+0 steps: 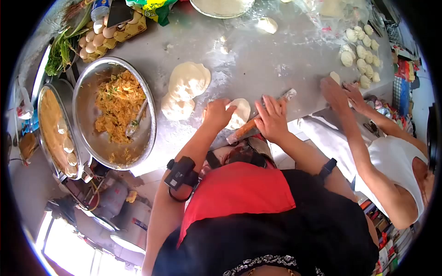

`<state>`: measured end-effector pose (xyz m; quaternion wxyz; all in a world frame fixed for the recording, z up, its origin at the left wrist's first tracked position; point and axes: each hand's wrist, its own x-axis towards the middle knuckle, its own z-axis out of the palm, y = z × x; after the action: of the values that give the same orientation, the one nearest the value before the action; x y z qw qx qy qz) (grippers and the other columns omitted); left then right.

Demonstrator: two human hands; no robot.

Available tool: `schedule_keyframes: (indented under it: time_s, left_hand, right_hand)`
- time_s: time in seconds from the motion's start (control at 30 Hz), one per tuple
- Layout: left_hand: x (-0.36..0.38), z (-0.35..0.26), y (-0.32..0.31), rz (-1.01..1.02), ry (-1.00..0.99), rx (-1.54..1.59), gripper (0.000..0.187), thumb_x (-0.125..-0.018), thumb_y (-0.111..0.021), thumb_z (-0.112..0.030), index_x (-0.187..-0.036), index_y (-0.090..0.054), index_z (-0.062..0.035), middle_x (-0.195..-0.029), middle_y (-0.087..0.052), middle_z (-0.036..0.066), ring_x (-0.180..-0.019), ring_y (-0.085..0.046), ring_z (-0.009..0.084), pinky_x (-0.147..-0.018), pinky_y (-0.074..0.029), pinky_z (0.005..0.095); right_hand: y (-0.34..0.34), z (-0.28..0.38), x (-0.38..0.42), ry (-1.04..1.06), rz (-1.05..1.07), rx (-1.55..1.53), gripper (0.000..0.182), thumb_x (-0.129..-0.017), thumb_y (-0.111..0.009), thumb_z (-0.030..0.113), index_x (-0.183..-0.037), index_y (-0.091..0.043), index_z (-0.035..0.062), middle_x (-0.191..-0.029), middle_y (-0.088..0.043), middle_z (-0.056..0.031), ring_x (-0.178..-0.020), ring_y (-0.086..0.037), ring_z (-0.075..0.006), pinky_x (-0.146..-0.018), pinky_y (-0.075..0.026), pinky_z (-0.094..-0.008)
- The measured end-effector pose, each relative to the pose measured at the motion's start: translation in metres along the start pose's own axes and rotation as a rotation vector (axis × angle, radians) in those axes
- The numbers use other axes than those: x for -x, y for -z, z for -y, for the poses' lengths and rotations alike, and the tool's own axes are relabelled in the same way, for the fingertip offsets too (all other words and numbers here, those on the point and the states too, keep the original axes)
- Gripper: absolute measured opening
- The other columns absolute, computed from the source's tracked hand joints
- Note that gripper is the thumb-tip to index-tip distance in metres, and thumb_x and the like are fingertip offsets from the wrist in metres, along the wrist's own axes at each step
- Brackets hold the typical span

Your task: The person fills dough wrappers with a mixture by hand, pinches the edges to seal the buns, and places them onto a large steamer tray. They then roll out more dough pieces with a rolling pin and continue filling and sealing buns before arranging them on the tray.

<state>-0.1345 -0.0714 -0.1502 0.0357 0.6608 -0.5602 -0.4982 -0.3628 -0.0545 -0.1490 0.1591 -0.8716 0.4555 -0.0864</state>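
Observation:
A small round of flattened dough (240, 115) lies near the table's front edge. My left hand (216, 114) is curled at its left side, with the thumb on the dough and the fingers closed at its edge. My right hand (272, 120) lies over a wooden rolling pin (244, 130), fingers stretched across it and the palm pressing on it. The pin slants just to the right of the dough round, and its floury far end (289, 95) sticks out beyond my fingers. To the left, several rolled dough sheets (185, 83) overlap on the table.
A metal bowl (150, 133) of orange-brown filling with a spoon (133, 125) stands left. Beyond it are a pan (50, 119) with pale pieces and an egg tray (117, 39). At right, a co-worker's hands (335, 94) handle dough near several dough balls (361, 55).

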Motion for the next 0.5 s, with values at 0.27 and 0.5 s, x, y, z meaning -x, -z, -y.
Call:
schedule_keyframes:
  time_s: [0.27,0.5]
  left_hand:
    - [0.007,0.024,-0.006,-0.132,0.01,0.049,0.041,-0.08,-0.064,-0.028,-0.112,-0.059,-0.0033,-0.098,-0.064,0.019,-0.094,-0.061,0.036,-0.086,-0.047,0.0428]
    - [-0.059,-0.027,0.045,-0.747,-0.457,-0.235,0.045,-0.08,-0.063,-0.013,-0.123,-0.053,-0.0087,-0.123,-0.055,0.015,-0.117,-0.049,0.0321,-0.1,-0.039,0.0408]
  right_hand:
    - [-0.009,-0.003,-0.013,0.066,-0.035,-0.017,0.051,-0.081,-0.055,0.031,-0.126,-0.048,0.0081,-0.131,-0.042,-0.0213,-0.122,-0.039,-0.0341,-0.097,-0.025,-0.0533]
    - [-0.007,-0.026,-0.002,-0.013,-0.028,-0.011,0.049,-0.078,-0.055,0.032,-0.121,-0.055,0.0096,-0.13,-0.046,-0.0192,-0.119,-0.042,-0.0346,-0.097,-0.027,-0.0546]
